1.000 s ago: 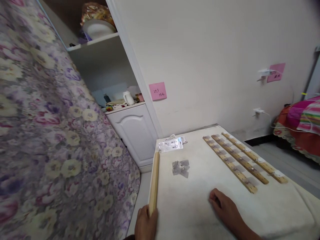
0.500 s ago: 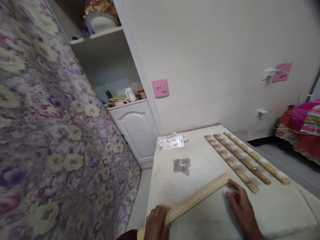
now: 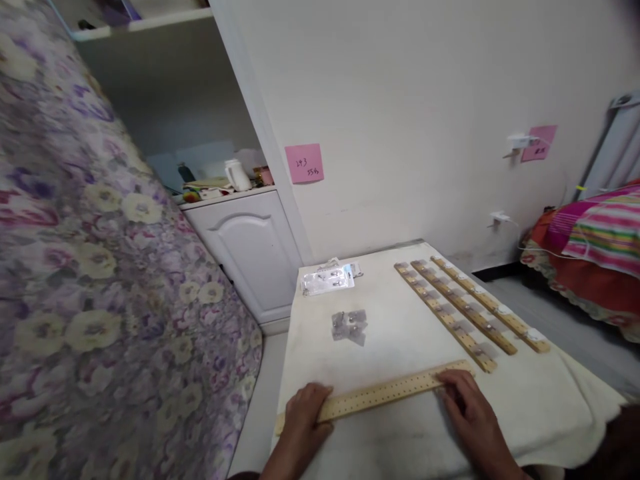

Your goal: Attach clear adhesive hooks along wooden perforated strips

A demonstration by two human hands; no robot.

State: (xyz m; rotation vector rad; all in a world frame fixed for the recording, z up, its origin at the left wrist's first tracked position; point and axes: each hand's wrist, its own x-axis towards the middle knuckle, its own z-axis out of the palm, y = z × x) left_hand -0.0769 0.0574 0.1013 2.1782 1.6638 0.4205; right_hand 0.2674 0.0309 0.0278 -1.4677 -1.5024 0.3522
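A long pale wooden strip [image 3: 383,395] with rows of small holes lies across the near part of the table, roughly level. My left hand [image 3: 304,417] is closed around it near its left end, fingers over the top. At the other end, my right hand [image 3: 467,412] grips the strip between thumb and curled fingers. Beyond the strip, a small cluster of grey see-through packets [image 3: 349,327] rests on the cloth. To the right lie three similar wooden strips [image 3: 460,303] side by side, with small clear packets set along them.
A clear plastic package [image 3: 327,280] with small metal pieces sits at the table's far left corner. White cloth [image 3: 400,313] covers the table. A floral curtain [image 3: 125,300] hangs at left beside a white cabinet [image 3: 245,247]. A bed [image 3: 590,253] stands at right.
The strip has swung from a steep slant to nearly level, its right end coming nearer. My right hand has closed on that end. The view has shifted slightly right.
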